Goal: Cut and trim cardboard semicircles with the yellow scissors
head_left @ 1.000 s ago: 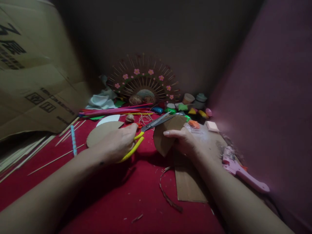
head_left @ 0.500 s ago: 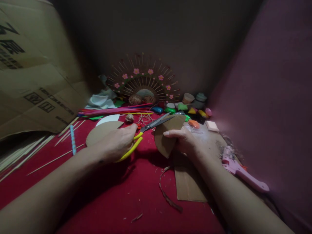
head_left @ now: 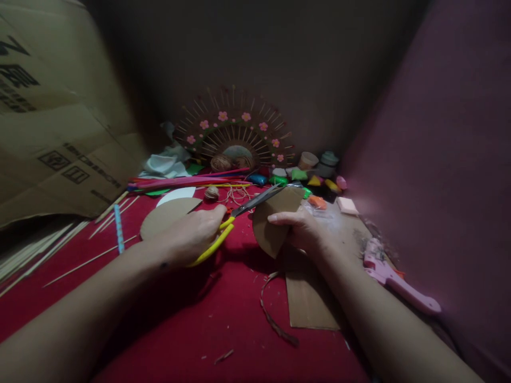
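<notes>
My left hand [head_left: 203,231] is closed around the yellow handles of a pair of scissors [head_left: 254,202]. The grey blades point up and to the right, with their tips at the upper left edge of a curved cardboard piece [head_left: 266,226]. That piece is pinched in my right hand [head_left: 301,226], the thumb lying across its face and the other fingers mostly hidden behind it. Just beyond my left wrist lies a rounded cardboard piece [head_left: 165,215], partly covering a white one [head_left: 181,194]. Under my right hand, a flat cardboard sheet [head_left: 311,300] rests on the red cloth [head_left: 223,314].
A decorated stick fan [head_left: 235,127] stands at the back. Pipe cleaners [head_left: 179,182], a twine ball [head_left: 211,193] and colourful clay packs [head_left: 279,181] lie before it. A pink glue gun [head_left: 393,282] sits right; wooden sticks [head_left: 90,261] and a large carton [head_left: 59,117] are left.
Almost nothing differs. Both hands keep their grip on the scissors and the cardboard piece, and the view has shifted very slightly.
</notes>
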### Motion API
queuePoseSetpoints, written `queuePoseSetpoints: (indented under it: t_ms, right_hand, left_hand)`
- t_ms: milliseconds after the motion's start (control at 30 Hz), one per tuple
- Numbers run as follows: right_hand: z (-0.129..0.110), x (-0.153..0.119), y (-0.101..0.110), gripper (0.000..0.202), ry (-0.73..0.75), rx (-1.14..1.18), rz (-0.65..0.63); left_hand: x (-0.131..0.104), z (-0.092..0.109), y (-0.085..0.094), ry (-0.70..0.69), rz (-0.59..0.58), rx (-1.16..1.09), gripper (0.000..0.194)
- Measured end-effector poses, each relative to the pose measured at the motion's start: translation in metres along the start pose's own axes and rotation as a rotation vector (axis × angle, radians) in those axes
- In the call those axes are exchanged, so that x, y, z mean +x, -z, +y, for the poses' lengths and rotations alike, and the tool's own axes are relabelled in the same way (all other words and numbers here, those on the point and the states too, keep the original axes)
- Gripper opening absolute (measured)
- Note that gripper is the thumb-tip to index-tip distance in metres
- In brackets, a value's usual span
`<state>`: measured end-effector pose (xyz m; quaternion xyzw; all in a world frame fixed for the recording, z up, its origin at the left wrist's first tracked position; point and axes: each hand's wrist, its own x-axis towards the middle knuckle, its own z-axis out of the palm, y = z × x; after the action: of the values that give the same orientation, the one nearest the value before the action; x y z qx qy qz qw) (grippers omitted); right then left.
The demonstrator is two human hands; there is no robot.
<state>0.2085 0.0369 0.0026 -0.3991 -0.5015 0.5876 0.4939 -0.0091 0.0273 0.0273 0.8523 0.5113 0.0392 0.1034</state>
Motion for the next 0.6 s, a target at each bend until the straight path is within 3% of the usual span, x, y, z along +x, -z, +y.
queuePoseSetpoints:
  t_ms: [233, 500, 600]
  right_hand:
    - [-0.0014, -0.0007, 0.0005, 0.032, -0.091, 0.11, -0.008]
    - [0.0017, 0.003, 0.0044, 0.031, -0.035, 0.031, 0.002]
    - [0.002, 0.0023, 0.0053, 0.032, -0.052, 0.014, 0.004]
  left_hand:
    - [0.0002, -0.0034, -0.0017, -0.015, 0.021, 0.044, 0.015]
    - [0.0019, -0.0072, -0.002, -0.011, 0.008, 0.069, 0.013]
    - [0.0002, -0.0071, 0.0009, -0.039, 0.082, 0.056, 0.012]
